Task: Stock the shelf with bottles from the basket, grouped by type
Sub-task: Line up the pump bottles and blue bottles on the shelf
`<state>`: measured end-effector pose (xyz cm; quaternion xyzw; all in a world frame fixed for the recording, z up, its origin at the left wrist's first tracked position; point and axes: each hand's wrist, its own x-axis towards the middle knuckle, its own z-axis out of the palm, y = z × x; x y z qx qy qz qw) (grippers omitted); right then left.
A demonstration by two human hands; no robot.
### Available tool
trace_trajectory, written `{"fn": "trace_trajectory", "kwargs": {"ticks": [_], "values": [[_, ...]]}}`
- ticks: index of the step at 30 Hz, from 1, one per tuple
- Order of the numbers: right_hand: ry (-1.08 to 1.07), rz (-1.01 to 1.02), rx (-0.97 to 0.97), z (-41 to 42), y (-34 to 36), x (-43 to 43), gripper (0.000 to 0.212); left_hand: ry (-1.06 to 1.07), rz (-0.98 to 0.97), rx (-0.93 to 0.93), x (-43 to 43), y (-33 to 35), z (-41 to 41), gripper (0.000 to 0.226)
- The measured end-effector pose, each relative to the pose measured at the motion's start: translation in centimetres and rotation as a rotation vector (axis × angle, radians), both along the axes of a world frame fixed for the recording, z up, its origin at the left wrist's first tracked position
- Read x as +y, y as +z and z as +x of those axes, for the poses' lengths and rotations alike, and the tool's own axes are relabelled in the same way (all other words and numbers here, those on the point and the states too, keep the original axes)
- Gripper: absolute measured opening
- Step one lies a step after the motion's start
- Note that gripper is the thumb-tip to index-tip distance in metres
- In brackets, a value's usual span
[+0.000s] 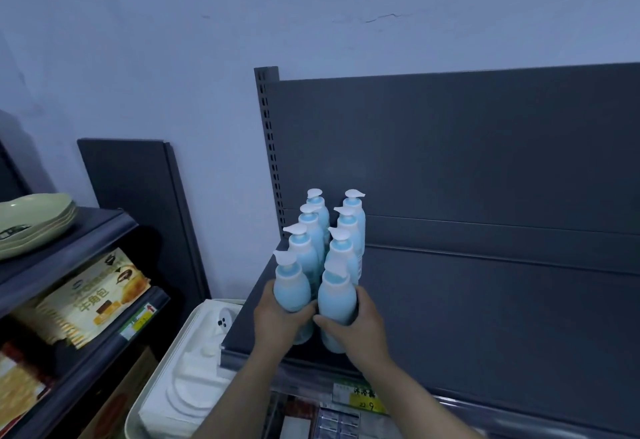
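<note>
Several light-blue pump bottles with white pump heads stand in two rows at the left end of the dark grey top shelf [485,317]. My left hand [280,321] is wrapped around the front bottle of the left row [291,283]. My right hand [360,328] grips the front bottle of the right row [336,296]. Both front bottles stand upright near the shelf's front edge, touching the bottles behind them. The back bottles [353,213] reach close to the shelf's back panel. No basket is in view.
The shelf right of the bottles is bare up to its back panel [450,148]. A price tag [363,400] hangs on the front rail. To the left are a white tray [180,362], a second rack with snack boxes [93,296] and green plates [34,220].
</note>
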<state>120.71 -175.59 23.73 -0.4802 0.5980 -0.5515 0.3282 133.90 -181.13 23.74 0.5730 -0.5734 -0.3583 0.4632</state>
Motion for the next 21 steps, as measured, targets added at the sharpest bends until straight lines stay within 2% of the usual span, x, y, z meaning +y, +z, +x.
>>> {"fn": "trace_trajectory", "kwargs": {"ticks": [2, 4, 6, 7, 9, 11, 13, 16, 18, 21], "values": [[0.060, 0.009, -0.009, -0.3, -0.1, 0.4, 0.073, -0.046, 0.015, 0.066, 1.1, 0.5, 0.3, 0.073], [0.147, 0.028, -0.023, -1.2, 0.2, 1.4, 0.078, -0.081, 0.007, 0.116, 2.7, 0.6, 0.8, 0.094], [0.153, 0.020, 0.031, -2.9, 1.2, 2.6, 0.072, 0.003, -0.072, 0.083, 4.4, 1.5, 1.4, 0.108], [0.110, -0.001, 0.070, -4.0, 2.1, 3.0, 0.066, 0.062, -0.149, 0.065, 5.0, 2.8, 1.5, 0.107], [-0.036, -0.097, 0.137, -6.3, 4.6, 3.4, 0.049, 0.142, -0.374, -0.011, 5.2, 6.4, 0.8, 0.091], [-0.193, -0.222, 0.313, -8.3, 8.5, 3.4, 0.040, 0.146, -0.596, -0.174, 4.5, 10.6, -1.7, 0.073], [-0.322, -0.298, 0.607, -9.8, 12.8, 3.0, 0.051, 0.109, -0.771, -0.428, 3.2, 14.4, -5.4, 0.064], [-0.505, -0.334, 1.056, -12.0, 18.0, 2.6, 0.065, 0.074, -0.906, -0.769, 1.7, 18.1, -11.0, 0.062], [-0.609, -0.309, 1.197, -13.8, 20.2, 3.0, 0.066, 0.075, -0.954, -0.822, 1.4, 19.3, -13.7, 0.064], [-0.732, -0.255, 1.273, -16.4, 22.1, 4.6, 0.064, 0.071, -0.990, -0.804, 2.4, 20.6, -17.1, 0.065]]}}
